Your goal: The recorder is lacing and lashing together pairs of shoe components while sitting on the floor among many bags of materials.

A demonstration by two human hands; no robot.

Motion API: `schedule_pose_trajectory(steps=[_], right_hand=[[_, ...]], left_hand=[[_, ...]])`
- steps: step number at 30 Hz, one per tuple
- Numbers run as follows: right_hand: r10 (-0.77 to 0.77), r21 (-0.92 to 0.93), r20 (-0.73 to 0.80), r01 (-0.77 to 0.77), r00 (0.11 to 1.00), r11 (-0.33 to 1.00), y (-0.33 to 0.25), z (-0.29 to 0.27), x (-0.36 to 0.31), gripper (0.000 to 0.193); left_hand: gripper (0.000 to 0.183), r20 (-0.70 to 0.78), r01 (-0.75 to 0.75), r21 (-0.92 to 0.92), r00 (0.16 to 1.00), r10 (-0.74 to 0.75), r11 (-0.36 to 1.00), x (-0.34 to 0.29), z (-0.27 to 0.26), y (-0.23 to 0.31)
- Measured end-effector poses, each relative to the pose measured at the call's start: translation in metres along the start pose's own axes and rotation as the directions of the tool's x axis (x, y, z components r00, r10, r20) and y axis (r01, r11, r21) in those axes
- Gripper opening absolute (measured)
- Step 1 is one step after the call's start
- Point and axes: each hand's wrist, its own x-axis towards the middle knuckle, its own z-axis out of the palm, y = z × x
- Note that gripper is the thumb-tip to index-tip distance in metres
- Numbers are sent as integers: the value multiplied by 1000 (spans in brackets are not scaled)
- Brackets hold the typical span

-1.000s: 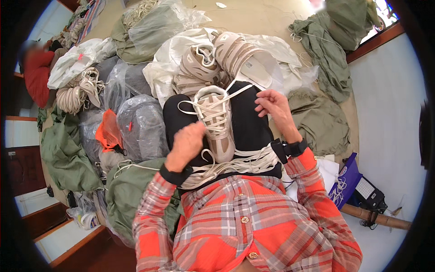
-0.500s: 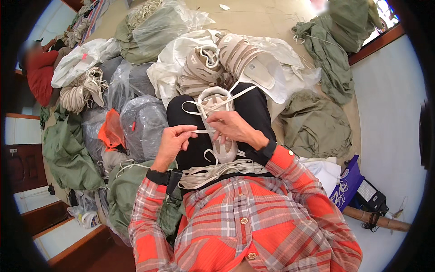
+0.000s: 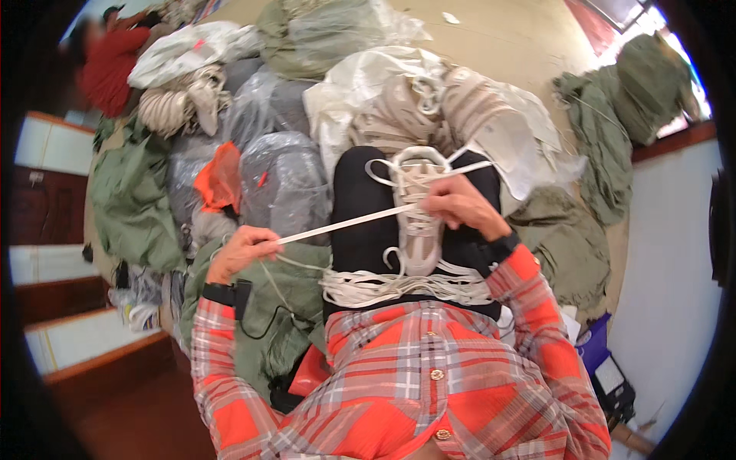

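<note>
I hold a white lace (image 3: 345,223) taut, left fingers (image 3: 264,236) pinched on one stretch and right fingers (image 3: 441,201) clamped farther along, over the beige shoe (image 3: 422,257) lying between my black-clad legs (image 3: 360,192), already criss-crossed (mostly laced, I judge), though loose lace ends (image 3: 471,170) near the ankle opening look yet unfastened.

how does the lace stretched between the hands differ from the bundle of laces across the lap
The stretched lace is a single, nearly straight strand, while the lace bundle is many strands lying loose and wavy. The stretched lace is held up between the left hand and the right hand; the lace bundle lies across the black trousers, held by neither hand. Both are whitish.
</note>
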Motion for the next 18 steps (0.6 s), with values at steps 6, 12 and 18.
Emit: schedule_pose_trajectory(steps=[6,12,18], right_hand=[[35,122,-128,-20,991,992,11,-5,-1,19],[12,163,-111,6,994,987,16,-8,4,19],[-13,-117,107,26,994,993,9,-3,-16,14]], left_hand=[[14,-207,396,-7,898,-389,918,-129,-85,-110],[10,-473,526,94,771,-427,845,-245,-97,-210],[18,-847,890,454,446,289,-40,-235,-68,-237]])
